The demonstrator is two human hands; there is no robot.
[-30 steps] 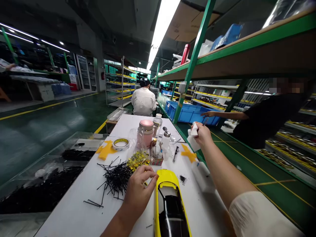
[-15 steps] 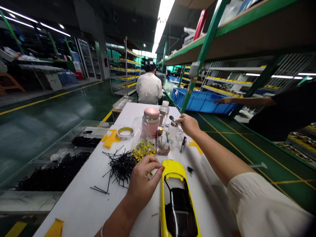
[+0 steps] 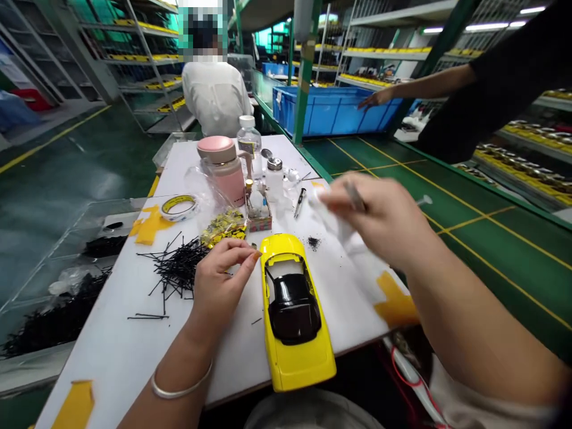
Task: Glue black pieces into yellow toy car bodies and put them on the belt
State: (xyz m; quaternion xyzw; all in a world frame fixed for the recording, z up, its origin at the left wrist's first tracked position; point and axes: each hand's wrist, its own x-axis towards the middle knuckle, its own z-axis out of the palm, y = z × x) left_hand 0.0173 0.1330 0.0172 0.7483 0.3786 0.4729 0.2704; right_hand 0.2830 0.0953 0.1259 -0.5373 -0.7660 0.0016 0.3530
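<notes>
A yellow model car body (image 3: 295, 310) with a black interior lies lengthwise on the white table (image 3: 134, 351). My left hand (image 3: 221, 280) rests just left of its front end, fingertips pinched together on something too small to make out. My right hand (image 3: 379, 217) hovers above the table to the right of the car, blurred by motion, closed on a white cloth and a thin grey tool. A heap of thin black sticks (image 3: 176, 271) lies left of my left hand.
Behind the car stand a pink-lidded jar (image 3: 221, 167), clear bottles (image 3: 250, 140), a small box of tools (image 3: 259, 217), a tape roll (image 3: 179, 205) and a bag of yellow parts (image 3: 223, 226). One person in white sits beyond the table; another in black reaches toward a blue bin (image 3: 330, 110).
The view has tilted down and the whole car shows. My right hand has come back from the bottles toward the car, holding the cloth. My left hand stays by the car's front.
</notes>
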